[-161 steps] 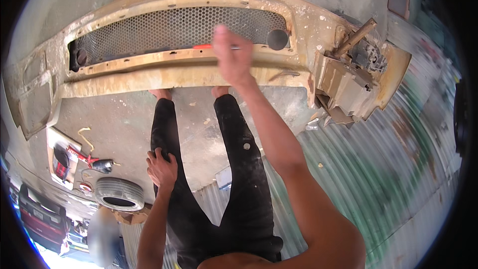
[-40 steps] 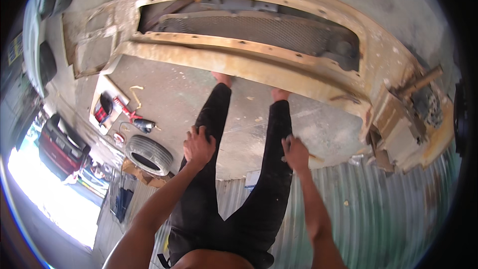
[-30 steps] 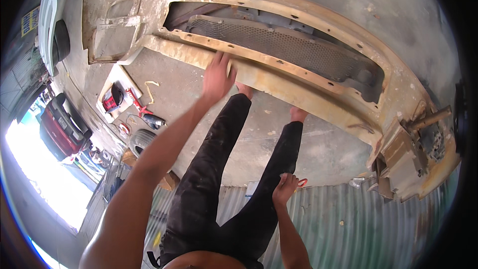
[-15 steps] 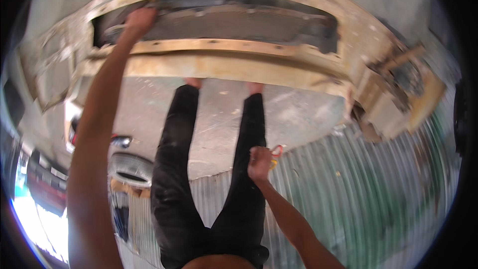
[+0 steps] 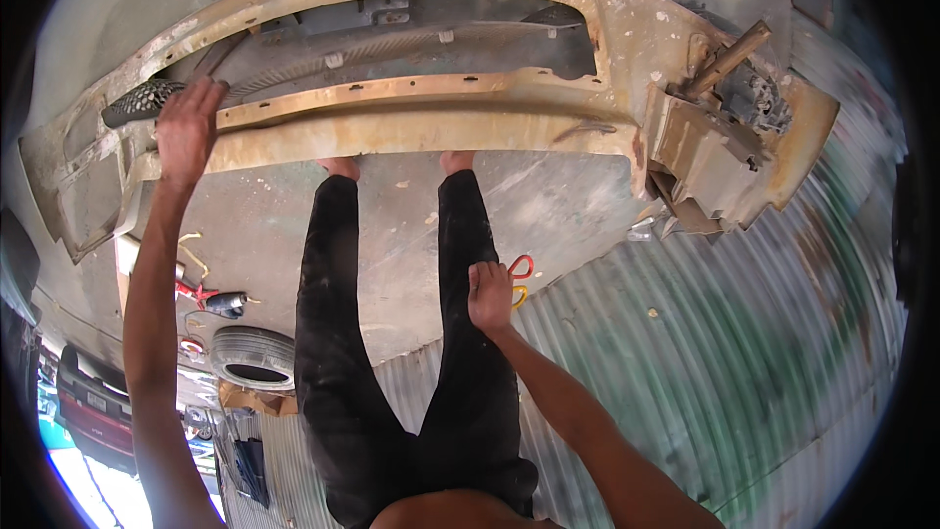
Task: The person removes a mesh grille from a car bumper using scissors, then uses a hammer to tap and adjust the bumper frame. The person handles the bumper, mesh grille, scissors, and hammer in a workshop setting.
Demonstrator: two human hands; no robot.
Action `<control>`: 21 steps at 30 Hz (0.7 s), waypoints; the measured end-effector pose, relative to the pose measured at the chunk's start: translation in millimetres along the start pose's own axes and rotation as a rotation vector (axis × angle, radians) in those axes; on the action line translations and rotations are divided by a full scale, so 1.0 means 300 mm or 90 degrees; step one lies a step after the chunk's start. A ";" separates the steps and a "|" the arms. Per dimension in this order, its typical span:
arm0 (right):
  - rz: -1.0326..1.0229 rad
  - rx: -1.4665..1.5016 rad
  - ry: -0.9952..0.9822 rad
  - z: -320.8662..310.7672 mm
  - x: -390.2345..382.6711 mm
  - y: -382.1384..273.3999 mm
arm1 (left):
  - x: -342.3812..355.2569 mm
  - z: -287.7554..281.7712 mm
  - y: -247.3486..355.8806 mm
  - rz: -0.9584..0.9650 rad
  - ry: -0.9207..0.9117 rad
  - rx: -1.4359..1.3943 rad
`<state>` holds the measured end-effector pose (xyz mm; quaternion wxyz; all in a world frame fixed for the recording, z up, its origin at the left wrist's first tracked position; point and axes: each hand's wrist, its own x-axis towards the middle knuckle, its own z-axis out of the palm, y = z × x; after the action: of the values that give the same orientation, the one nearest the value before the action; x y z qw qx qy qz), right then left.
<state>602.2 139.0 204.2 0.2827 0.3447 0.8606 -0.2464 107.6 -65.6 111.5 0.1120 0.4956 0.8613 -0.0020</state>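
A large tan car bumper with scuffed, flaking paint spans the upper part of the view, a long slot running through it. My left hand is on the slot's lower bar at the left end, fingers together and curled over it. Beside those fingers lies a black mesh piece; part of it is hidden by the hand. My right hand is closed in front of my right leg. Out of its far side stick a red loop and a yellow loop, apparently the handles of a tool; the rest is covered by the fist.
A bent bracket and broken panel part jut from the bumper's right end. Corrugated metal sheeting stands at the right. On the left are a tire and a black-and-red power tool with a cord. My bare feet are under the bumper's near edge.
My left hand has come from inside the slot down to its lower bar, uncovering the black mesh piece. The view has shifted. My right hand keeps hold of the looped tool.
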 end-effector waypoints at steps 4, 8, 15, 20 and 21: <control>0.006 0.017 0.019 -0.046 0.007 0.027 | -0.133 -0.042 0.057 0.062 -0.064 0.034; -0.021 0.058 0.047 -0.105 0.027 0.063 | -0.093 -0.089 0.092 0.066 -0.123 0.106; -0.036 0.069 0.062 -0.179 0.058 0.113 | 0.239 -0.113 0.097 0.065 -0.009 0.112; -0.040 0.084 0.060 -0.207 0.073 0.124 | 0.311 -0.318 0.129 0.190 0.067 0.143; -0.032 0.091 0.061 -0.215 0.062 0.130 | 0.286 -0.367 0.150 0.189 0.035 0.147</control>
<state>599.1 212.2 229.5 0.2098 0.3537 0.8616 -0.2975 83.5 43.0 206.8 0.0298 0.6265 0.7756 -0.0708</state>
